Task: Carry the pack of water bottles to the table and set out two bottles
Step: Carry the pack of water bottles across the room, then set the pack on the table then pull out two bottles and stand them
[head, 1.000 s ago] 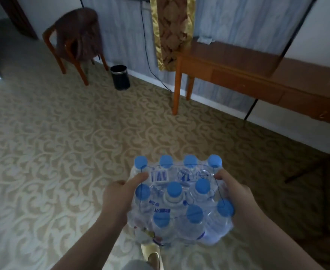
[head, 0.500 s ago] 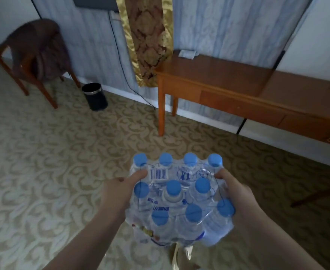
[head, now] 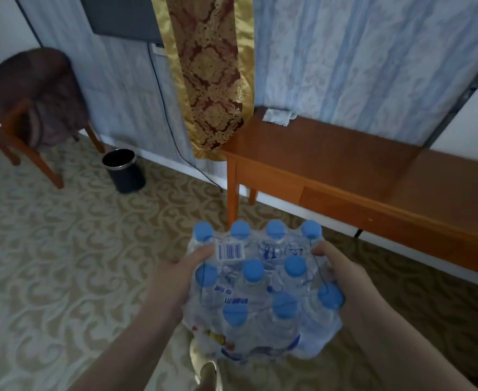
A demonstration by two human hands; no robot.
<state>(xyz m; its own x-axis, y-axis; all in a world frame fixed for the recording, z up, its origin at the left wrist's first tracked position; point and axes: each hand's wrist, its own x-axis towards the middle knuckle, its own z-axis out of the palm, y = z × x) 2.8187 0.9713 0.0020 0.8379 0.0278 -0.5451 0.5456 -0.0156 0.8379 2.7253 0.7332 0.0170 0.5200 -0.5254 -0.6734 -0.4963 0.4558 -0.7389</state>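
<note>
A shrink-wrapped pack of water bottles [head: 263,289] with blue caps hangs in front of me above the carpet, held from both sides. My left hand [head: 173,277] grips its left edge with the thumb on top near the barcode label. My right hand [head: 345,277] clasps the right edge the same way. The wooden table [head: 331,153] stands ahead and to the right against the wall, its near left leg just beyond the pack.
A white crumpled paper [head: 278,116] lies at the table's back left corner. A black bin [head: 123,170] and a wooden chair [head: 32,114] draped with dark cloth stand at the left. A cable [head: 164,108] runs down the wall. Patterned carpet covers the floor.
The table, bin and chair have grown larger and shifted down and left in view as I came closer. Both hands keep the same grip on the pack.
</note>
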